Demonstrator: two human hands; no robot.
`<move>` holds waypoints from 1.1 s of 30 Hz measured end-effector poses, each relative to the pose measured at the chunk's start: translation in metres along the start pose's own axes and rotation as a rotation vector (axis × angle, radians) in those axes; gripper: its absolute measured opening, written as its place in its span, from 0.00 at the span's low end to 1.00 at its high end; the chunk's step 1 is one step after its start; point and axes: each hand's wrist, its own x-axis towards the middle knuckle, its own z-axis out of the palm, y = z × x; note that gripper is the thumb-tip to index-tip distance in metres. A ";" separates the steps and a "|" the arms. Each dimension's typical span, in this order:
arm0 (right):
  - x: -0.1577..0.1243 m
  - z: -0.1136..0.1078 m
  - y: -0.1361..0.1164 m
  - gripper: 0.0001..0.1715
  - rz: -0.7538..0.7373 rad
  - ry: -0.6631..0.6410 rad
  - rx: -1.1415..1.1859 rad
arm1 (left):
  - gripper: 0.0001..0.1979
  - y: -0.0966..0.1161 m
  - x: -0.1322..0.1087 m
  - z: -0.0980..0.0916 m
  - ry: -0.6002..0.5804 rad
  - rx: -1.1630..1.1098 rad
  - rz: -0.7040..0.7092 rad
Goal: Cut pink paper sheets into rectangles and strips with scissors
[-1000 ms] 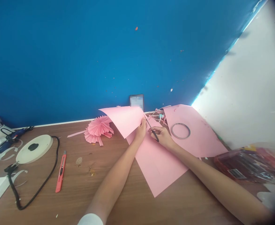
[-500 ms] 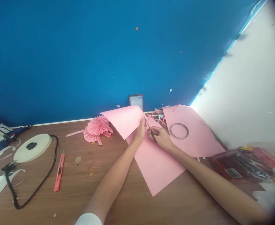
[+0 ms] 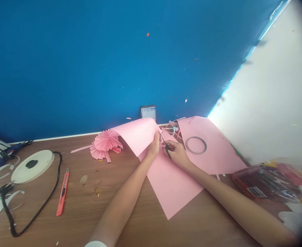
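Pink lower sheet [image 3: 173, 192] at lower centre, flat on table [image 3: 89, 212]. Red cutter [image 3: 62, 192] at lower left. In right hand [image 3: 176, 151], near frame centre: scissors [image 3: 167, 151], held by handles, blades at edge of upper sheet [image 3: 137, 134]. In left hand [image 3: 154, 146], narrowed to a pinch: upper sheet, raised, left of scissors. Beyond, right of centre: ring [image 3: 196, 153] on side sheet [image 3: 216, 156]. Left of centre: pleated fan [image 3: 106, 141]. Against blue wall [image 3: 89, 68]: small screen [image 3: 148, 113].

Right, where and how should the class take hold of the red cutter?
Probably by the near half of its red handle, coming from the near side: the cutter lies flat on the table, grey tip toward the blue wall, handle end toward the viewer, so that grip should avoid the tip.
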 end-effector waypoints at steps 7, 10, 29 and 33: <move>0.000 -0.003 -0.003 0.14 -0.006 0.013 -0.016 | 0.25 -0.004 0.001 -0.002 0.002 0.105 0.059; 0.001 -0.003 0.000 0.14 -0.023 0.028 -0.027 | 0.25 -0.005 0.002 -0.003 0.009 0.120 0.075; 0.002 -0.005 0.002 0.15 -0.008 -0.021 -0.054 | 0.19 -0.006 0.004 -0.003 -0.065 0.011 0.025; 0.002 -0.005 0.002 0.16 0.004 -0.053 0.007 | 0.20 -0.004 0.004 -0.002 -0.101 -0.024 0.031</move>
